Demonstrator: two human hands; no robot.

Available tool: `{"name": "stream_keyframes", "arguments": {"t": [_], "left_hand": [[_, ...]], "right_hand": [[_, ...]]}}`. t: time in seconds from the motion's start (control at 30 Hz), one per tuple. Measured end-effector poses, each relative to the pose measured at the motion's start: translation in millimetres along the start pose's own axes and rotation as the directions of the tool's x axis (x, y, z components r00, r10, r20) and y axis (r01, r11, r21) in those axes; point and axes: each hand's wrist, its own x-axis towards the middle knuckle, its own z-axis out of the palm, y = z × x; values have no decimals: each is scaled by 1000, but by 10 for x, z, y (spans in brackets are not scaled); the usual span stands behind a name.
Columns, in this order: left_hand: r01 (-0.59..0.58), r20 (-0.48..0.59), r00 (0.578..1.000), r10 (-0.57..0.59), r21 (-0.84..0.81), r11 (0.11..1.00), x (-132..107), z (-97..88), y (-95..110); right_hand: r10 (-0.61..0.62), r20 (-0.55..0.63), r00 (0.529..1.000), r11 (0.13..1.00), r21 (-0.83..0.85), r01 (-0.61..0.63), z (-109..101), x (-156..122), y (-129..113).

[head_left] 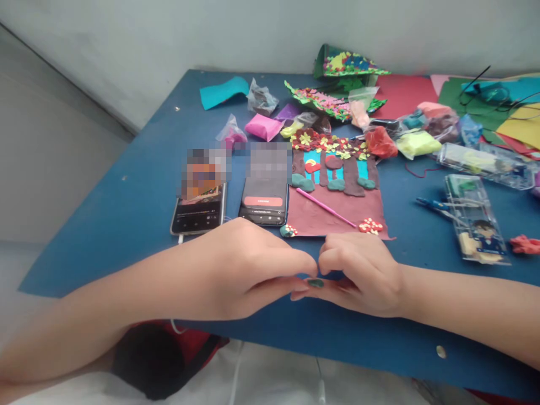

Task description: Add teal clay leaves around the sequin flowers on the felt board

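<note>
A small dark green piece of clay lies at the fingertips where my hands meet, above the table's front part. My right hand has curled fingers and carries the piece on a fingertip. Reaching in from the left, my left hand closes its fingertips around the same spot, touching the right hand's tip. Just behind stands the clay picture, lying flat, with brown trunks, teal bushes, red and yellow flowers and spotted mushrooms. A pink stick tool rests across its lower brown area.
Two phones, one cabled and one dark, lie left of the picture. Behind are bagged clays, a pink packet and decorated green pieces. Right are a blue compass, a clear case and coloured papers.
</note>
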Motion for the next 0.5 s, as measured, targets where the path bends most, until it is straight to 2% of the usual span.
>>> {"name": "stream_keyframes", "arguments": {"t": [0.13,0.27,0.37,0.5], "left_hand": [[-35,-21,999,35,17,999,10,29,1],[-3,-90,996,7,48,999,21,55,2],[28,-138,990,-29,-13,1000,30,45,2],[128,-86,986,-140,-136,982,41,-11,25]], "right_hand": [[-4,-11,1000,1000,-3,3,8,7,8],[13,-23,1000,1000,5,-13,17,7,16],[32,-13,999,999,34,-31,21,1,10],[56,-34,998,998,20,-55,28,-23,-1]]}}
